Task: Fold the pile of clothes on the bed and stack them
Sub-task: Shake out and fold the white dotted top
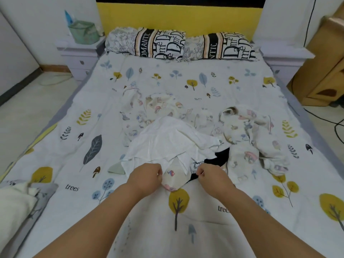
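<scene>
The left hand (147, 175) and right hand (210, 175) each pinch the near edge of a small cream printed garment (172, 178) between them. Just beyond lies the unfolded pile of white and printed clothes (167, 138); no folded stack is visible, so the work seems barely begun.

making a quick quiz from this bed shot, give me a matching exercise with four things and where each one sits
Things:
1. plain white garment
2. black garment
3. green mesh basket
4. lettered pillows

Places:
A. on the nightstand at the bed's far left
B. along the yellow headboard
C. on top of the pile, just beyond both hands
D. peeking from under the pile, beyond the right hand

Pairs: 1-C, 2-D, 3-A, 4-B
</scene>
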### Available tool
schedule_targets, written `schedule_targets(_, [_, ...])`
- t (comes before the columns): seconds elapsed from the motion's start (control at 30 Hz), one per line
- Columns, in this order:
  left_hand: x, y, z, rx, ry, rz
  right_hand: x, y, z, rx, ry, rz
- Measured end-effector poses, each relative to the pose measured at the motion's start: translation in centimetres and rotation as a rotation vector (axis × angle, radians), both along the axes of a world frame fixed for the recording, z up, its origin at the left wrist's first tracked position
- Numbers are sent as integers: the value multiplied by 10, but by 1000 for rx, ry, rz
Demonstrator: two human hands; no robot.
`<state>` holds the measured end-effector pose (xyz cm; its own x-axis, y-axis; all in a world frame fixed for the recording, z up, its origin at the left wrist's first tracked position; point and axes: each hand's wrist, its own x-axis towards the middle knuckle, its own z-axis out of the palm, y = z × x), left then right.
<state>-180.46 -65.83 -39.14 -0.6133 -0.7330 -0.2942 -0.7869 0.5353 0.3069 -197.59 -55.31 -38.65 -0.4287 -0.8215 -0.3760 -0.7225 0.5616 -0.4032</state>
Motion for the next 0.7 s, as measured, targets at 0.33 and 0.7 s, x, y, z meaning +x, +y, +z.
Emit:
schedule_targets(0.33, [-48, -61, -45, -128, 31, 127, -58, -83, -33, -76, 82, 5])
schedule_targets(0.7, [-92, -114, -84, -138, -46, 297, -68, -148, -98, -104, 222, 7])
